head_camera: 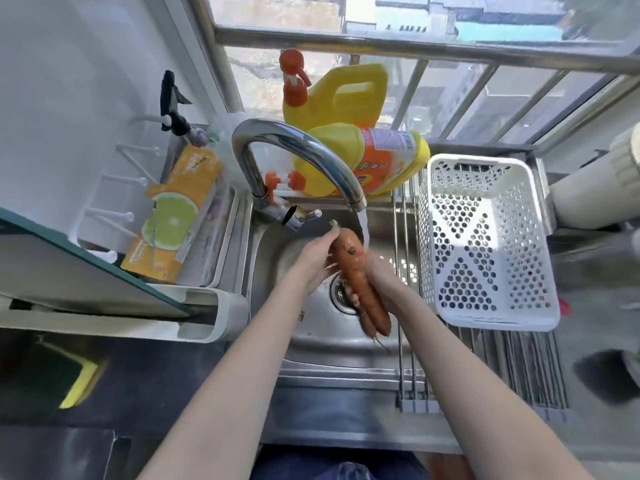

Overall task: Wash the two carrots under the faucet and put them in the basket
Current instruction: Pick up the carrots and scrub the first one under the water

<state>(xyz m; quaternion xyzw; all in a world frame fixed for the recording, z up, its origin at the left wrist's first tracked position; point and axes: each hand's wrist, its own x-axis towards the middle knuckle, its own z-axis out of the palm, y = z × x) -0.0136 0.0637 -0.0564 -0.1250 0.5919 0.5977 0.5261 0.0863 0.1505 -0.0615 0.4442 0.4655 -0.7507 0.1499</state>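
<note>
Both forearms reach over the sink (pixel 277 344). Left hand (pixel 317 258) and right hand (pixel 375 275) hold the carrots (pixel 360 289) together in a curled grip beside the faucet (pixel 298 150) stream. Judged: washing under way; next, carry right to the basket (pixel 485 317). Fingers mostly hidden; the second carrot is blurred.

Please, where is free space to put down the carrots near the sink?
The white basket right of the sink shows no contents; its whole floor is free. The rack in front of it is bare too. Behind the faucet yellow bottles crowd the ledge, and left of the sink the tray holds packets.
</note>
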